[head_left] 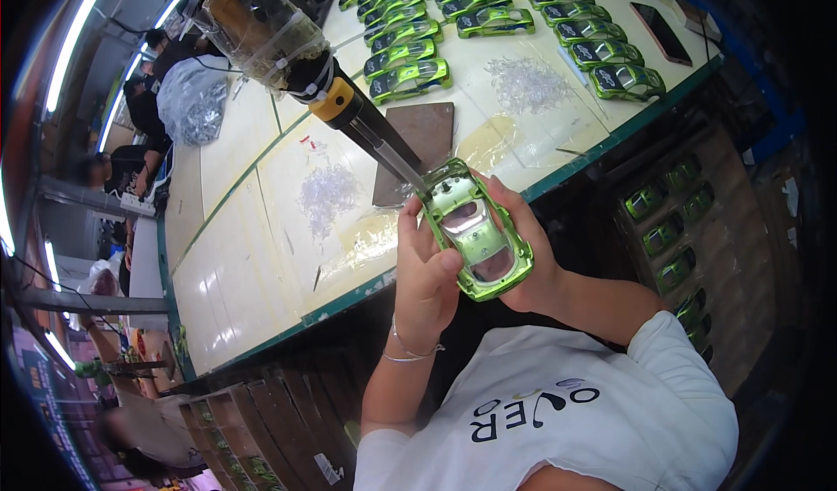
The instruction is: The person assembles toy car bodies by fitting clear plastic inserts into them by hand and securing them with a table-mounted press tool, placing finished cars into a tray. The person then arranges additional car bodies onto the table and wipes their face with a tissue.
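R hand (pixel 530 248) partly hidden bhd car shell (pixel 477 246)

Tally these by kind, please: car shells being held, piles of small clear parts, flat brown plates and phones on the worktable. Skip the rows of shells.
Held green car shell: 1
Piles of small clear parts, left pile and right pile: 2
Flat brown plate: 1
Phone: 1
Total: 5

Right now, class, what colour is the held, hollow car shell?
The hollow car shell is shiny green; head view.
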The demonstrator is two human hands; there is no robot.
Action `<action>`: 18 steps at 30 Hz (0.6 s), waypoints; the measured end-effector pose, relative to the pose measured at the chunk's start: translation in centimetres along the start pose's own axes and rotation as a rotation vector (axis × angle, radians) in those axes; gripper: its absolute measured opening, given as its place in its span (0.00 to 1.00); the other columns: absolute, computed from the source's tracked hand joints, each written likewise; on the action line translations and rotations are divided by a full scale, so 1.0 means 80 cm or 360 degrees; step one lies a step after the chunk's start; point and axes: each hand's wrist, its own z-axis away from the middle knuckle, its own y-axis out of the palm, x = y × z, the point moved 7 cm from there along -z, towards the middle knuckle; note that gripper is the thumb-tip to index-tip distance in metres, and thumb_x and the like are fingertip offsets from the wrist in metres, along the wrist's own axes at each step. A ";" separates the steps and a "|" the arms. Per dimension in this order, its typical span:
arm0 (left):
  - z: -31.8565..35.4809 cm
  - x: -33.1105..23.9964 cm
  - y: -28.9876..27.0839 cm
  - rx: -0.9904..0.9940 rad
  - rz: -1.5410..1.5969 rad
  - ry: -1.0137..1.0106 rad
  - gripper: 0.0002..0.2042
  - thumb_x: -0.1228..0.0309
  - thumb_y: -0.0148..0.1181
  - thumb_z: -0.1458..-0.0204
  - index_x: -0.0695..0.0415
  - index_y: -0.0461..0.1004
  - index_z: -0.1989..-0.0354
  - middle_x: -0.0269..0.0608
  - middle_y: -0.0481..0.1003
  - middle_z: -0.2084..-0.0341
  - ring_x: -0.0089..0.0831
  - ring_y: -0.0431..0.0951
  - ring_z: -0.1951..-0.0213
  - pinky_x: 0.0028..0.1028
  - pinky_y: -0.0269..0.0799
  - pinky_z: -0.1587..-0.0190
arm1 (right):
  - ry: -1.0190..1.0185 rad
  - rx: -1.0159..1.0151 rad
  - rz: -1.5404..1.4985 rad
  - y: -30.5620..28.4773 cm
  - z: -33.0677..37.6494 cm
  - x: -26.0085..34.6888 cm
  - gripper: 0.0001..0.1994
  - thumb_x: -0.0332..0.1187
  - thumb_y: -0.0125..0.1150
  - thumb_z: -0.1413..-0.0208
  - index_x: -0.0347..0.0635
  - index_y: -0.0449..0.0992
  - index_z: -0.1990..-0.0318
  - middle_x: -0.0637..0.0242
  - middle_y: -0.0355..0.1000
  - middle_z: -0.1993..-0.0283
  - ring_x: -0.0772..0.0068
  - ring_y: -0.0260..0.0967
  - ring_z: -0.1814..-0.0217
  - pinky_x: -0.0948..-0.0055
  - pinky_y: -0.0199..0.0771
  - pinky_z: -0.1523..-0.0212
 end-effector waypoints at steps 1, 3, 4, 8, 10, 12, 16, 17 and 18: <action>-0.001 0.000 0.001 0.0013 -0.0005 0.0014 0.41 0.58 0.62 0.64 0.64 0.44 0.46 0.44 0.59 0.54 0.31 0.63 0.52 0.27 0.60 0.51 | -0.0002 0.0000 0.0004 0.000 0.000 0.001 0.16 0.43 0.40 0.47 0.47 0.58 0.54 0.70 0.63 0.63 0.80 0.63 0.62 0.78 0.64 0.60; -0.002 0.004 0.001 0.0025 -0.0005 0.0033 0.40 0.59 0.61 0.64 0.64 0.43 0.46 0.44 0.58 0.53 0.32 0.62 0.51 0.28 0.59 0.51 | 0.0028 0.0053 0.0054 0.001 -0.004 0.004 0.15 0.43 0.39 0.47 0.46 0.60 0.55 0.70 0.64 0.64 0.80 0.63 0.62 0.79 0.64 0.60; -0.002 0.007 -0.001 0.0012 -0.0017 0.0075 0.41 0.60 0.61 0.63 0.63 0.42 0.46 0.44 0.58 0.53 0.32 0.62 0.51 0.28 0.59 0.51 | 0.0031 0.0055 0.0061 0.001 -0.006 0.005 0.15 0.43 0.39 0.47 0.46 0.60 0.55 0.70 0.64 0.64 0.80 0.63 0.62 0.79 0.64 0.60; -0.002 0.010 -0.012 -0.0039 -0.0099 0.0112 0.43 0.61 0.61 0.64 0.62 0.38 0.45 0.45 0.56 0.51 0.32 0.61 0.51 0.27 0.59 0.51 | 0.0114 0.0275 0.0004 0.000 -0.015 0.001 0.13 0.41 0.39 0.48 0.46 0.62 0.59 0.69 0.65 0.65 0.79 0.64 0.64 0.79 0.64 0.63; 0.002 0.017 -0.014 -0.0077 -0.0018 0.0009 0.44 0.64 0.63 0.65 0.61 0.36 0.45 0.46 0.55 0.51 0.34 0.59 0.50 0.28 0.56 0.49 | 0.0178 0.0335 -0.0058 -0.020 -0.022 -0.001 0.12 0.40 0.39 0.48 0.45 0.63 0.60 0.68 0.65 0.65 0.78 0.64 0.66 0.79 0.66 0.66; 0.009 0.023 -0.018 -0.0128 0.0056 -0.0084 0.45 0.67 0.64 0.67 0.61 0.35 0.45 0.48 0.54 0.51 0.36 0.57 0.49 0.30 0.53 0.48 | 0.0416 0.0837 -0.0050 -0.016 -0.022 -0.012 0.14 0.42 0.38 0.48 0.44 0.63 0.61 0.64 0.66 0.68 0.75 0.64 0.72 0.77 0.65 0.80; 0.025 0.010 -0.015 -0.0079 -0.0055 0.0237 0.48 0.60 0.65 0.69 0.59 0.35 0.44 0.48 0.52 0.49 0.35 0.56 0.48 0.31 0.48 0.46 | 0.0647 0.0409 -0.0185 -0.012 -0.022 -0.014 0.18 0.47 0.35 0.48 0.45 0.65 0.62 0.60 0.66 0.71 0.69 0.62 0.76 0.80 0.58 0.88; 0.027 0.010 -0.015 0.0012 -0.0082 0.0248 0.49 0.63 0.65 0.69 0.58 0.32 0.43 0.49 0.51 0.48 0.37 0.54 0.47 0.32 0.47 0.45 | 0.0710 0.0461 -0.0255 -0.010 -0.022 -0.015 0.18 0.48 0.36 0.49 0.45 0.65 0.61 0.61 0.66 0.71 0.68 0.61 0.76 0.79 0.57 0.89; 0.029 0.009 -0.013 0.0105 -0.0112 0.0259 0.50 0.67 0.65 0.69 0.56 0.30 0.43 0.50 0.50 0.47 0.38 0.53 0.46 0.33 0.46 0.45 | 0.0715 0.0466 -0.0250 -0.009 -0.023 -0.014 0.18 0.48 0.36 0.49 0.45 0.65 0.61 0.61 0.66 0.71 0.68 0.61 0.76 0.79 0.57 0.89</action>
